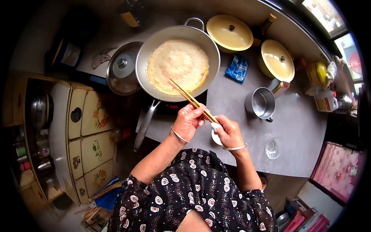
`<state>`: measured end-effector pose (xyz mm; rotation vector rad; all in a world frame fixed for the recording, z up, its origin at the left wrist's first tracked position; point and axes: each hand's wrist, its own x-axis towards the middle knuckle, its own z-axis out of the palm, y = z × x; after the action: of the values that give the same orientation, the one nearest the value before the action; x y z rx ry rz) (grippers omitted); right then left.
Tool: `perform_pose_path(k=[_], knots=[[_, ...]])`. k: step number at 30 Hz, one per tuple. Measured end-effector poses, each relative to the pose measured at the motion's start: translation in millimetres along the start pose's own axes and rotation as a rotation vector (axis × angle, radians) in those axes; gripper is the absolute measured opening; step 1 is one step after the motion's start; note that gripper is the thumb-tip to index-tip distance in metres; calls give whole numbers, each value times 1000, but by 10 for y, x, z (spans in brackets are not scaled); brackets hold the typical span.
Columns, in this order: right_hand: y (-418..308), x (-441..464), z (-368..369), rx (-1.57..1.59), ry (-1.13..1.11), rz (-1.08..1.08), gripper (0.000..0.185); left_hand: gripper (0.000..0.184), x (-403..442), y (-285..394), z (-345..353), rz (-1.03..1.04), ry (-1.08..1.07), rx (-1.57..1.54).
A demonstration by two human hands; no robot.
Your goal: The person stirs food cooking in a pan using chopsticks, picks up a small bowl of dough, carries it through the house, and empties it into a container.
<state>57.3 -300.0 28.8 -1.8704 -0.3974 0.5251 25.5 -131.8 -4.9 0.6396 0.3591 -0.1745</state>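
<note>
On the desk [295,120], a yellow pot [228,37] stands at one o'clock, a second pot [275,65] at two, a blue packet [237,69] near both. A metal mug [261,103] sits at three, a glass [272,148] near four. A cabinet [94,149] stands between eight and nine.

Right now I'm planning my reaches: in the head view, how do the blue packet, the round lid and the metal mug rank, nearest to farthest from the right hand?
From the right hand:
1. Metal mug, to its right.
2. Blue packet, farther ahead, right of the pan.
3. Round lid, over on the pan's left.
</note>
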Motion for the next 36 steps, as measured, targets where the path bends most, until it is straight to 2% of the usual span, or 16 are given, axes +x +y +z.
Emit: perform_pose_path(k=[4, 7, 8, 11, 12, 14, 17, 19, 21, 24, 25, 27, 29, 31, 33, 36], knots=[[-223, -13, 236, 204, 205, -300, 26, 11, -3, 92, -124, -13, -22, -233], [-256, 103, 280, -11, 231, -444, 30, 10, 16, 137, -146, -42, -151, -316], [-297, 185, 332, -68, 279, -514, 25, 12, 44, 110, -160, -36, -157, -301], [-339, 358, 449, -223, 318, -517, 15, 21, -46, 229, -137, -84, -106, -248], [-394, 439, 451, -232, 334, -526, 7, 23, -82, 307, -152, -100, -84, -131], [-311, 595, 422, -191, 368, -423, 6, 26, -230, 498, -242, -138, -30, 103], [-86, 928, 395, -71, 368, -183, 11, 27, -570, 743, -402, 29, 53, 329], [195, 1267, 389, -168, 427, -285, 19, 22, -777, 873, -552, 186, 196, 527], [138, 1532, 519, 136, 428, -171, 18, 18, -949, 929, -732, 362, 393, 741], [120, 1798, 779, 233, 275, -223, 23, 18, -1086, 960, -1057, 539, 548, 1037], [94, 1808, 847, 267, 164, -138, 23, 24, -1107, 963, -1167, 504, 563, 1137], [-58, 1708, 864, 308, -3, -18, 23, 31, -1128, 890, -1393, 374, 526, 1079], [-205, 1615, 665, 227, 44, 57, 16, 39, -1122, 814, -1448, 325, 491, 970], [-182, 1636, 405, 123, 202, 49, 15, 45, -1102, 787, -1488, 226, 435, 948], [-103, 1782, 341, 167, 372, -43, 14, 46, -1064, 782, -1520, 141, 385, 967], [-7, 2023, 570, 296, 245, -83, 15, 43, -1018, 817, -1457, 19, 330, 883]])
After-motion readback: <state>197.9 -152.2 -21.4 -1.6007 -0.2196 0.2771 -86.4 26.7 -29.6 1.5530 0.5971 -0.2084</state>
